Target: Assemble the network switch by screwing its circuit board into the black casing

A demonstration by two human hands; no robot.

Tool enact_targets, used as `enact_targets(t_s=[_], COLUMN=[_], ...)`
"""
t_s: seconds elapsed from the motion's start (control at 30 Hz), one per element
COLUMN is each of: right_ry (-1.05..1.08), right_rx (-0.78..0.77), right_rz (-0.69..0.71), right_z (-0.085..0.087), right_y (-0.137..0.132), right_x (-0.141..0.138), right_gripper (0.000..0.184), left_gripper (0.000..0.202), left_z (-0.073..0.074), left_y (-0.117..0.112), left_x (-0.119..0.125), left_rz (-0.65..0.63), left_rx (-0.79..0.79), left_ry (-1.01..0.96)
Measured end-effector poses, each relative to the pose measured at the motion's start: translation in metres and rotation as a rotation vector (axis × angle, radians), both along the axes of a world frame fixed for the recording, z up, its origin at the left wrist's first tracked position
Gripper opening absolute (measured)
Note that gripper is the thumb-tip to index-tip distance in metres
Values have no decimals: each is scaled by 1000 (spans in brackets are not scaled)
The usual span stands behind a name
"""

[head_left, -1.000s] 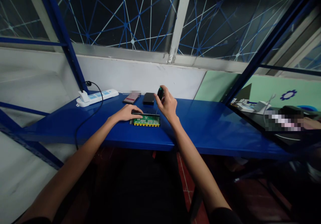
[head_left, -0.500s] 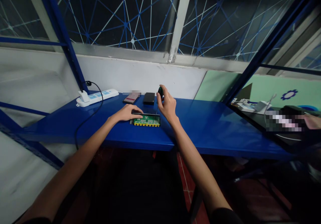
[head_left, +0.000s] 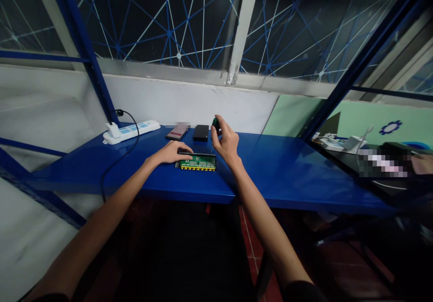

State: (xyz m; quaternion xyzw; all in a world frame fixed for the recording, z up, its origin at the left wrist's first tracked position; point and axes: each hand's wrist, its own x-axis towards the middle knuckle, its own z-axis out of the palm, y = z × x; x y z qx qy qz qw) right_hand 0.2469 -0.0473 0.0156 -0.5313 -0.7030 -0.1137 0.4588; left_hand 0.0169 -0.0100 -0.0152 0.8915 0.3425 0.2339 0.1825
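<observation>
- A green board [head_left: 199, 162] lay flat in its dark case [head_left: 204, 154] on a blue table [head_left: 277, 167], yellow ports [head_left: 198, 168] lining the board's near edge
- The left hand [head_left: 169, 152] steadied the board's left end, gripping the case with its thumb on the near side of the rear edge and its fingers over the top; exact contact was too small to tell
- Above the board's right end, the right hand [head_left: 226, 139] gripped a screwdriver [head_left: 215, 124] by its dark green handle
- The screwdriver stood nearly upright, its thin shaft pointing down at the board's far right corner; whether the tip touched could not be told
- Beyond the board, apart from it, lay a black box [head_left: 200, 133] and, just left of that, a phone [head_left: 177, 133]
- Farther left of the board sat a white power strip [head_left: 147, 126] bearing a white plug [head_left: 113, 130], a black cable [head_left: 137, 130] passing in front
- Behind the board rose a white wall [head_left: 169, 99] beneath dark windows [head_left: 199, 22], with a green panel [head_left: 291, 117] to the right
- Well right of the board, part of another person's hand [head_left: 421, 163] showed beside a blurred patch
</observation>
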Motion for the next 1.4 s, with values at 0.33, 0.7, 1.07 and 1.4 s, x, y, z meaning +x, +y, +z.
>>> enact_targets(t_s=[0.33,0.7,1.07,1.4], right_ry=[-39,120,-185,-191], right_rx=[-2,51,-567,-681], right_rz=[-22,-201,-336,-325], right_z=[0,9,-17,-32], right_y=[1,6,36,42], right_x=[2,24,49,48], right_gripper=[52,53,38,45], left_gripper=[40,39,70,55], left_z=[1,1,4,-6], left_y=[-1,-2,-24,-32], left_x=[-1,-2,14,25], left_rz=[9,-3,-88,3], left_rx=[0,-31,72,168], left_ry=[23,0,156,-5])
